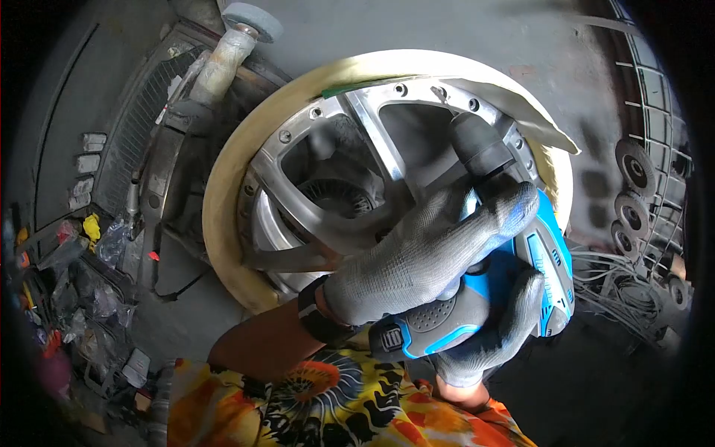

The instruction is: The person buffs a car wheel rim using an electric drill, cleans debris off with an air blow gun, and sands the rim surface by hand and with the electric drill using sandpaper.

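A blue and black cordless drill (550,257) is held at an angle over a silver alloy wheel (380,138). Its black chuck (480,141) points at the wheel's upper right rim, close to the bolt holes; any contact of the tip is too small to tell. My left hand (417,257), in a grey glove with a dark band at the wrist, wraps the drill behind the chuck. My right hand (506,328), gloved as well, grips the drill lower down, its fingers partly hidden. Pale yellow covering (223,194) rings the wheel, and a loose flap (532,115) sticks out at upper right.
A bench polisher with a grey wheel (253,21) stands at upper left. Plastic bags and small items (89,298) lie at lower left. Abrasive discs (635,167) hang by a wire rack (652,104) on the right, with coiled cable (618,290) below.
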Demonstrator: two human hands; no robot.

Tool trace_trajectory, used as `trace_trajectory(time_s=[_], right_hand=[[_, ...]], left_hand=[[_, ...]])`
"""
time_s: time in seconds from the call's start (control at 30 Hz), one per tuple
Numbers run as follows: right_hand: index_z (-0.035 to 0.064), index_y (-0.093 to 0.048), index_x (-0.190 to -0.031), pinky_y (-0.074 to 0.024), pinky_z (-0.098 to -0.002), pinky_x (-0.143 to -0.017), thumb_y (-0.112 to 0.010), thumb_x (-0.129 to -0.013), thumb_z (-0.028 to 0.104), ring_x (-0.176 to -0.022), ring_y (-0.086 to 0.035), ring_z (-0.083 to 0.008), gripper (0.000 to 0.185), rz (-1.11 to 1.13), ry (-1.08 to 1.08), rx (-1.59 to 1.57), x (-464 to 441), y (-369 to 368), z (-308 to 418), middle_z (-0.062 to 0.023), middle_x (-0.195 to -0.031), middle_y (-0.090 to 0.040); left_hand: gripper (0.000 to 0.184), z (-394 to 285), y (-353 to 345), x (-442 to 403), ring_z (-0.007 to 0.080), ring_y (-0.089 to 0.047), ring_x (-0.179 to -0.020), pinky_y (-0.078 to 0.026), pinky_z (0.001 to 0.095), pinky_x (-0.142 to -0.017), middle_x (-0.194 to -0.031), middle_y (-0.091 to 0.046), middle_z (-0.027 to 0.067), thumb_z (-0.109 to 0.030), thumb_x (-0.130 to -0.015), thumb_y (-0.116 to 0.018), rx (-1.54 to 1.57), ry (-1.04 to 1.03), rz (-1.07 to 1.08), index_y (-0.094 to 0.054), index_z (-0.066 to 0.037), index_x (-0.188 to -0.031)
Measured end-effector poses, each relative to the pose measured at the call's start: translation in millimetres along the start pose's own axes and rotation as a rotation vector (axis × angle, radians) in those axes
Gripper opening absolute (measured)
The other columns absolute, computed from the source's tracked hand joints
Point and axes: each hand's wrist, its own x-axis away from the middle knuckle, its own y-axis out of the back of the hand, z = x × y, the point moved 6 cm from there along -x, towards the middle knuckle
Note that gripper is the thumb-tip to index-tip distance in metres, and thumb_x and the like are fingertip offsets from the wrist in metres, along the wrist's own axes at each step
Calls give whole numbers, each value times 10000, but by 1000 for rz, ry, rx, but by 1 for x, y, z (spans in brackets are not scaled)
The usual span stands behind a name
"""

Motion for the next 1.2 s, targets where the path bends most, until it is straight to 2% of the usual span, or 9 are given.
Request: trace_trajectory(time_s=[0.23,0.37,0.4,0.47,0.6,0.63,0.73,0.83,1.2], right_hand=[[5,-429,-1563,-432,-505,-1207,-487,-1067,488,-1360,-593,-337,695,298,-419,-1550,-20,-41,28,-214,-1552,-534],[11,-454,-1547,-450,-520,-1176,-512,-1077,478,-1329,-598,-306,665,66,-550,-1053,-6,-30,18,-176,-1473,-594],[11,-483,-1529,-447,-511,-1174,-518,-1098,424,-1313,-600,-302,598,-251,-653,-769,5,-15,-4,-164,-1456,-602],[20,-496,-1530,-426,-500,-1195,-511,-1119,352,-1343,-583,-288,529,83,-459,-880,10,-28,7,-171,-1489,-583],[24,-496,-1539,-418,-493,-1203,-508,-1123,329,-1358,-576,-281,516,68,-574,-1104,7,-52,22,-175,-1496,-578],[25,-495,-1542,-416,-491,-1205,-507,-1124,321,-1363,-573,-278,512,67,-608,-1181,4,-60,27,-176,-1498,-576],[21,-505,-1536,-416,-484,-1207,-516,-1121,304,-1369,-571,-277,503,44,-601,-1260,-4,-74,36,-179,-1483,-588],[18,-483,-1555,-403,-492,-1220,-549,-1101,268,-1388,-563,-304,523,-46,-579,-1310,-2,-76,37,-186,-1496,-578],[20,-471,-1560,-423,-483,-1204,-591,-1072,226,-1378,-564,-303,543,-301,-454,-746,13,-67,37,-179,-1491,-566]], left_hand=[[491,2,0,12,9,-560,-772,-424,198,-593,-924,-598,-53,-474,-1041,-657,200,170,8,-641,-130,-1390],[446,-2,12,18,0,-559,-745,-430,183,-563,-915,-594,-59,-399,-1039,-680,175,256,-33,-640,-139,-1399],[437,-4,15,19,-2,-559,-739,-432,180,-556,-913,-593,-60,-380,-1038,-686,173,274,-42,-639,-142,-1401],[422,-7,21,21,-6,-558,-725,-435,173,-541,-908,-591,-63,-343,-1037,-698,173,312,-52,-639,-146,-1406],[405,-12,33,30,-14,-557,-698,-441,158,-511,-899,-588,-69,-268,-1035,-721,235,421,-37,-637,-156,-1415],[398,-6,36,28,-47,-496,-611,-376,145,-431,-775,-547,-111,-510,-1045,-673,109,345,-122,-674,-190,-1282],[497,-11,43,29,-24,-435,-629,-351,167,-520,-784,-492,-94,-604,-1032,-621,28,365,-95,-629,-139,-1206],[341,-9,48,22,-40,-439,-550,-343,135,-426,-740,-503,-121,-487,-1042,-685,86,295,-96,-673,-164,-1149],[436,-22,41,14,-35,-397,-533,-286,156,-443,-720,-470,-112,-581,-996,-695,-69,307,-23,-688,-170,-1142]])
